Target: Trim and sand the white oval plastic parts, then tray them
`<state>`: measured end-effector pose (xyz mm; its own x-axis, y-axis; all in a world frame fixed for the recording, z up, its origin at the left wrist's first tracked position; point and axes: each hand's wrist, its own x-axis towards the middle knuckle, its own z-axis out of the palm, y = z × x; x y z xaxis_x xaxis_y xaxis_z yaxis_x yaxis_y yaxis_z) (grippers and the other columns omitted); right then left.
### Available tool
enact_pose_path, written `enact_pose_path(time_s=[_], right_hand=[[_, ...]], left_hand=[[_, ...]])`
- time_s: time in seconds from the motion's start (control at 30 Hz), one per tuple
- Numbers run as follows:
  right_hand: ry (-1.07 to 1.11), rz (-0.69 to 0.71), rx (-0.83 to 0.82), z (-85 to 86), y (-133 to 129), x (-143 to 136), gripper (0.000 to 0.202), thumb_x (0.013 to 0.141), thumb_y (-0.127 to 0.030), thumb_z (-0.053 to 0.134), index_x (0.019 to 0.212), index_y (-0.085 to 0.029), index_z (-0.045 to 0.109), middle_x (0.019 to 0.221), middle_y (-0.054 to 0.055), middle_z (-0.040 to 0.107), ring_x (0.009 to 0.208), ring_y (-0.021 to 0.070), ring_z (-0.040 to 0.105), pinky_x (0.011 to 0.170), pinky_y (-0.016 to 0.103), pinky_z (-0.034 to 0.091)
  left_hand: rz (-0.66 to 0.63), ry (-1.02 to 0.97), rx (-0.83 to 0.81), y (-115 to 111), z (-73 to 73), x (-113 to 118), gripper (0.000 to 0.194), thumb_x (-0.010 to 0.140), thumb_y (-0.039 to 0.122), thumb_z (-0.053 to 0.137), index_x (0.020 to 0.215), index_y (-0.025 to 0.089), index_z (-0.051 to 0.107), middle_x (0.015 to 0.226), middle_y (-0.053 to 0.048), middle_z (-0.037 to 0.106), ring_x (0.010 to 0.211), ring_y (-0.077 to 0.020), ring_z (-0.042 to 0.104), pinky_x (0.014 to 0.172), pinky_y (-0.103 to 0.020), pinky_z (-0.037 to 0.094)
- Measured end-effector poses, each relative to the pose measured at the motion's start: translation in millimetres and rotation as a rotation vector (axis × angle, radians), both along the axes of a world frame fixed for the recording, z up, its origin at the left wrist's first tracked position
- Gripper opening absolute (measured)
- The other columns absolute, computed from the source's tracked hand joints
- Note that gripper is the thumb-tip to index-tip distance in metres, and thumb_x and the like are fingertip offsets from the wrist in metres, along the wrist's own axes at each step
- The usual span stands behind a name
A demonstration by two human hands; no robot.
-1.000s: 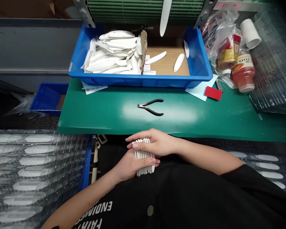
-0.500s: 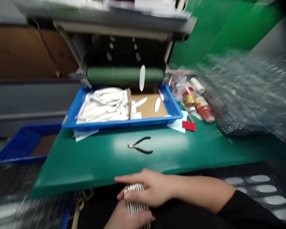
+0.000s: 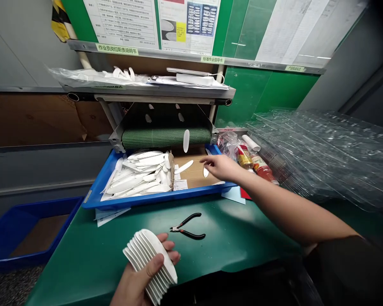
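Note:
My left hand (image 3: 140,276) is wrapped round a stack of thin white oval plastic pieces (image 3: 150,259), held tilted over the near edge of the green table. My right hand (image 3: 221,167) reaches over the right part of a blue tray (image 3: 159,197), fingers slightly apart and pointing left. Just under its fingertips is a single white oval piece (image 3: 206,171). Another loose piece (image 3: 184,166) lies on the cardboard, left of my right hand. A heap of similar white pieces (image 3: 140,172) fills the tray's left side.
Black-handled pliers (image 3: 188,226) lie on the green table (image 3: 115,242). Behind the tray, a green conveyor belt (image 3: 166,138) carries white pieces, one at its front edge. Bottles (image 3: 263,166) and stacked clear plastic trays (image 3: 312,148) stand right. A blue bin (image 3: 28,229) is lower left.
My right hand has left the stack and moved forward to the tray. The left hand, with the stack, has come up over the table edge. The view has tilted up.

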<state>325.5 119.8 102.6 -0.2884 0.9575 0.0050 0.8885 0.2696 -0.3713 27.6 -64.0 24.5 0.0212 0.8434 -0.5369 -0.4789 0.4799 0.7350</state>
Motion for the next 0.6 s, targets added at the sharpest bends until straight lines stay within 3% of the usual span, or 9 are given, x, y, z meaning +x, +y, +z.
enact_pose_path(time_s=[0.07,0.17,0.23,0.3,0.4,0.5,0.6], right_hand=[[-0.129,-0.015,-0.017,-6.2,38.0,19.3,0.041,0.103,-0.022,0.058,0.141,-0.01,0.066,0.143,0.023,0.062,0.13,0.0335,0.06,0.113,0.05,0.046],[-0.271,0.095,-0.063,-21.4,73.2,32.3,0.036,0.099,-0.029,0.07,0.133,-0.015,0.068,0.149,0.015,0.056,0.14,0.0312,0.051,0.118,0.054,0.04],[-0.337,0.154,-0.095,-29.3,85.1,33.3,0.031,0.1,-0.033,0.069,0.127,-0.017,0.069,0.141,0.011,0.062,0.135,0.0281,0.054,0.117,0.053,0.04],[-0.382,0.174,-0.117,-32.2,91.0,31.9,0.029,0.099,-0.032,0.069,0.124,-0.016,0.07,0.129,0.011,0.067,0.124,0.0265,0.06,0.111,0.048,0.044],[-0.405,0.169,-0.142,-26.5,91.5,28.5,0.033,0.091,-0.033,0.072,0.121,-0.018,0.071,0.115,0.01,0.072,0.103,0.0253,0.066,0.089,0.035,0.049],[-0.386,0.186,-0.186,-11.8,85.2,24.5,0.029,0.087,-0.04,0.073,0.11,-0.022,0.072,0.099,0.006,0.074,0.083,0.0217,0.066,0.067,0.028,0.042],[-0.344,0.19,-0.192,1.6,82.5,20.3,0.029,0.087,-0.045,0.072,0.108,-0.024,0.072,0.098,0.004,0.074,0.079,0.0191,0.065,0.063,0.027,0.039]], left_hand=[[0.076,-0.004,-0.007,15.9,7.6,-2.5,0.064,0.068,0.031,0.095,0.127,0.019,0.072,0.117,-0.013,0.08,0.1,-0.0347,0.08,0.089,-0.044,0.068],[0.132,-0.007,0.003,33.5,6.4,-3.9,0.062,0.072,0.022,0.09,0.131,0.018,0.069,0.116,-0.011,0.08,0.096,-0.0303,0.081,0.086,-0.039,0.069],[0.14,-0.008,0.0,39.1,-1.4,-4.2,0.063,0.073,0.022,0.089,0.132,0.017,0.068,0.115,-0.011,0.08,0.096,-0.0295,0.081,0.088,-0.038,0.069],[0.137,-0.002,-0.018,40.6,-10.8,-4.4,0.067,0.071,0.027,0.092,0.133,0.018,0.067,0.115,-0.01,0.081,0.097,-0.0299,0.081,0.091,-0.039,0.068],[0.141,0.025,-0.041,39.4,-21.0,-4.5,0.075,0.065,0.037,0.097,0.132,0.02,0.068,0.113,-0.01,0.081,0.1,-0.0332,0.08,0.091,-0.042,0.068],[0.123,0.061,-0.06,39.4,-23.2,-3.8,0.078,0.059,0.044,0.099,0.127,0.02,0.071,0.112,-0.011,0.081,0.1,-0.0363,0.08,0.091,-0.045,0.068],[0.103,0.081,-0.08,41.1,-21.6,-2.9,0.075,0.055,0.045,0.1,0.12,0.02,0.074,0.106,-0.01,0.082,0.095,-0.0365,0.08,0.091,-0.046,0.067]])
